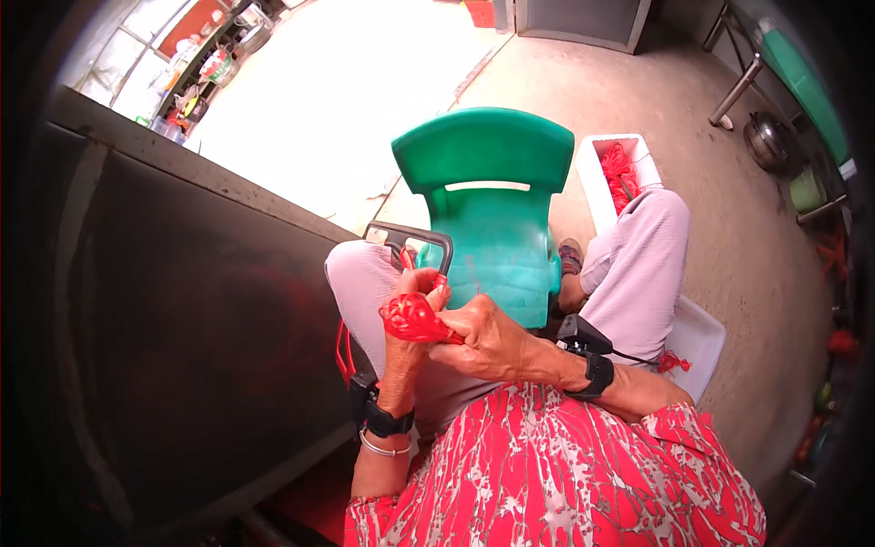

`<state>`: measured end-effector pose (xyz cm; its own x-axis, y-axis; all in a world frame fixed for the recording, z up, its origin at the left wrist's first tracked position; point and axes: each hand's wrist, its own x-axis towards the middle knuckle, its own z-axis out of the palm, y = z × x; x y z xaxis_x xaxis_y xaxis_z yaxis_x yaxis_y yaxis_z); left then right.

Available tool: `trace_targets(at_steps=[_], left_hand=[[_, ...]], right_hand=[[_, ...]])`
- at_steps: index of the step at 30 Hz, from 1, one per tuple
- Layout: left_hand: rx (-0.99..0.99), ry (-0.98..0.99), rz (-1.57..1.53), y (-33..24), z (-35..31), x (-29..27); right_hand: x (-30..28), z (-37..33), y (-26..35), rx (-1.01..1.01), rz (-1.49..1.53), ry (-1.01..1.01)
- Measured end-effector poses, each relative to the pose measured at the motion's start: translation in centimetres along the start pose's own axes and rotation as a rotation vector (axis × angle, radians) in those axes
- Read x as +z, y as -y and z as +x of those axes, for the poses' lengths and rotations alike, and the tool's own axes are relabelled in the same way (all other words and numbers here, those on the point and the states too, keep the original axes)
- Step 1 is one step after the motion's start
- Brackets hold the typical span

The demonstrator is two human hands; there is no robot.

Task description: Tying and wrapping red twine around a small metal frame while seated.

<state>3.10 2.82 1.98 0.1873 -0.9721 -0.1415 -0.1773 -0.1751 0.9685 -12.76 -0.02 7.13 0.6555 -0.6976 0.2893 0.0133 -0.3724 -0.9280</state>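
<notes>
A glossy red plastic cord bundle (pixel 415 317), looped into a rounded knot, is in front of my lap. My right hand (pixel 490 337) is closed around its narrow right end, with the thumb and bent fingers pressed together. Just behind the knot, my left hand (pixel 420 280) is closed with curled fingers on red cord; part of this hand is hidden by the bundle. Beyond my left fingers, a dark rounded frame (pixel 448 248) stands over my left knee, and a strip of red cord shows beside it.
A green plastic chair (pixel 483 150) faces me between my knees. By my right knee stands a white box (pixel 594 187) of red cord (pixel 620 173). A white tray (pixel 706 342) sits at my right side. A dark panel (pixel 210 337) borders my left; a metal pot (pixel 767 141) rests far right.
</notes>
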Motion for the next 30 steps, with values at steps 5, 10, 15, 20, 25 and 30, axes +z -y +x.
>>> trace_targets(at_steps=[5, 10, 15, 20, 25, 30], left_hand=[[0.386, -0.081, 0.342, -1.8, 0.4, 0.5], [0.531, -0.122, 0.454, -3.3, 2.2, 2.1], [0.240, -0.204, 0.229, -4.4, 2.8, 2.1], [-0.040, -0.223, -0.246, -2.9, 2.9, 0.2], [-0.061, -0.206, -0.178, -3.1, 2.5, -0.3], [0.056, -0.313, -0.191, -3.4, 2.6, 1.0]], right_hand=[[-4.4, 0.5, -0.2, 0.217, 0.156, -0.091], [-8.3, 2.5, 0.1, 0.194, -0.081, -0.024], [-9.3, 4.2, -2.7, 0.174, -0.100, -0.296], [-9.2, 0.3, -2.2, 0.257, -0.218, -0.086], [-3.7, -2.1, -7.2, 0.171, -0.437, 0.344], [-2.2, 2.2, -8.8, 0.299, -0.230, 0.128]])
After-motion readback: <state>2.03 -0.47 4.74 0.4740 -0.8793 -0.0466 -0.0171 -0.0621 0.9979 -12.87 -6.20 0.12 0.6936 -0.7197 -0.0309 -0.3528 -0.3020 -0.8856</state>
